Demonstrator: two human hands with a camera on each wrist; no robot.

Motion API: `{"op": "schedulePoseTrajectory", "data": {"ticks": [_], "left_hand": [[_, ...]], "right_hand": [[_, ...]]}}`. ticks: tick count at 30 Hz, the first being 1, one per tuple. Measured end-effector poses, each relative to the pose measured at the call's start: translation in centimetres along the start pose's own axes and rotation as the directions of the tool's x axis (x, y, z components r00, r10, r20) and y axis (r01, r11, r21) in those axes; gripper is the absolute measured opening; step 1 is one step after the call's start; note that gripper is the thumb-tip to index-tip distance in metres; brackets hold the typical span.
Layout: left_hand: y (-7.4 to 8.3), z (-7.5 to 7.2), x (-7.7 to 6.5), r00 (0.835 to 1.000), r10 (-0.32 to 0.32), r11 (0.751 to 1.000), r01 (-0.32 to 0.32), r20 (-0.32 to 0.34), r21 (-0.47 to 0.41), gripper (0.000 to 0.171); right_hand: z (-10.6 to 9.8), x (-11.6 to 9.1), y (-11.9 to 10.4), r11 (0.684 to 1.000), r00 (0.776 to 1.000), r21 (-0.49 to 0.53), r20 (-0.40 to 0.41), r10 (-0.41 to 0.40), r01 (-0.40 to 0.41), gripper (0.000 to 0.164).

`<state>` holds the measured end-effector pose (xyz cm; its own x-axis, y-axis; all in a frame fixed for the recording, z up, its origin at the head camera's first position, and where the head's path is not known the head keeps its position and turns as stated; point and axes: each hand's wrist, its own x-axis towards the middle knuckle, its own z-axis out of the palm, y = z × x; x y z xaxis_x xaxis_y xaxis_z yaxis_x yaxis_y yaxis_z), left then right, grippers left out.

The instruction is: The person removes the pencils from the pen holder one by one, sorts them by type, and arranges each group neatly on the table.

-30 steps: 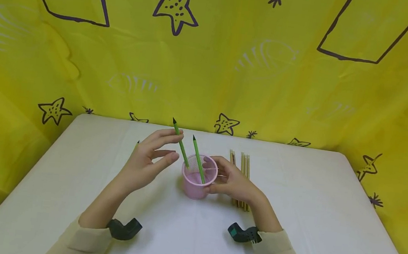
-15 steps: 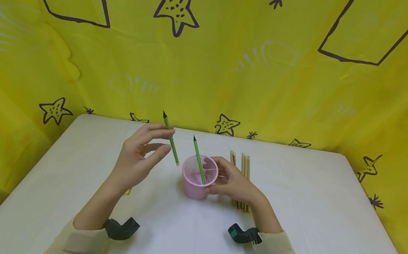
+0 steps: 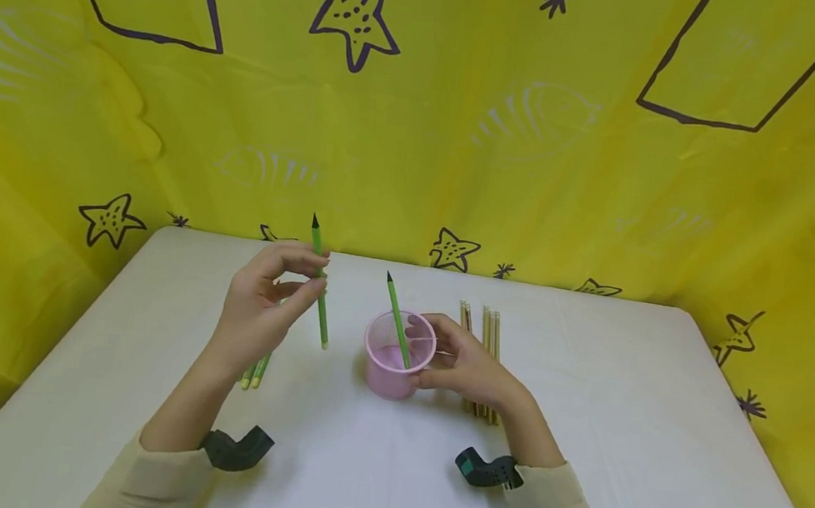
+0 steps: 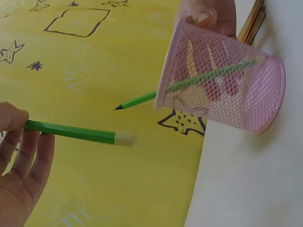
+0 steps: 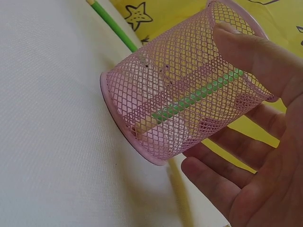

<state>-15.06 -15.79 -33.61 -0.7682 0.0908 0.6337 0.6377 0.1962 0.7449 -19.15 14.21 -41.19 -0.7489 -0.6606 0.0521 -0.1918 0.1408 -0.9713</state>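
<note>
My left hand [image 3: 260, 300] pinches a green pencil [image 3: 321, 315] between thumb and fingers, left of the cup and above the table. Its black tip points up; the pale end [image 4: 125, 139] hangs down in the left wrist view. With thumb and fingers at the rim, my right hand [image 3: 469, 363] holds a pink mesh pencil cup [image 3: 387, 384] from its right side. Another green pencil [image 3: 393, 296] leans inside the cup, black tip upward, seen through the mesh [image 5: 175, 101] in the right wrist view. Beneath my left hand lie more green pencils [image 3: 260, 371], partly hidden by it.
Several gold pencil-like sticks [image 3: 492, 335] lie side by side behind and beyond my right hand, partly covered by it. The white table [image 3: 627, 447] ends at a yellow curtain [image 3: 422, 122] with sea-creature drawings. A dark wrist device [image 3: 238, 448] sits on each forearm.
My left hand has moved left, away from the cup, bringing its pencil from over the rim to a more upright pose. The right hand and the cup stay in place.
</note>
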Motion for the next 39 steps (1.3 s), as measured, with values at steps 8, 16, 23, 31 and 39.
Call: {"op": "schedulePoseTrajectory", "data": {"ticks": [8, 16, 23, 31, 39], "left_hand": [[0.0, -1.7, 0.4, 0.996, -0.087, 0.996, 0.088, -0.026, 0.022, 0.029], [-0.5, -4.0, 0.8, 0.976, -0.206, 0.954, 0.217, -0.078, 0.206, 0.038], [-1.1, -6.0, 0.7, 0.957, -0.269, 0.894, 0.289, -0.106, 0.341, 0.039], [-2.1, -7.4, 0.5, 0.928, -0.37, 0.826, 0.347, -0.037, 0.444, 0.041], [-2.9, -8.1, 0.2, 0.895, -0.445, 0.788, 0.387, 0.009, 0.479, 0.044]], "right_hand": [[0.0, 0.1, 0.0, 1.0, 1.0, -0.006, -0.002, -0.008, 0.008, 0.08], [0.0, 0.1, -0.1, 1.0, 1.0, -0.015, -0.009, -0.012, 0.012, 0.08], [0.0, 0.1, -0.1, 1.0, 1.0, 0.0, -0.006, -0.002, 0.002, 0.08], [0.0, 0.0, 0.1, 1.0, 1.0, -0.001, -0.004, -0.002, 0.002, 0.081], [0.1, -0.1, -0.1, 1.0, 1.0, -0.001, -0.004, -0.001, 0.001, 0.082]]}}
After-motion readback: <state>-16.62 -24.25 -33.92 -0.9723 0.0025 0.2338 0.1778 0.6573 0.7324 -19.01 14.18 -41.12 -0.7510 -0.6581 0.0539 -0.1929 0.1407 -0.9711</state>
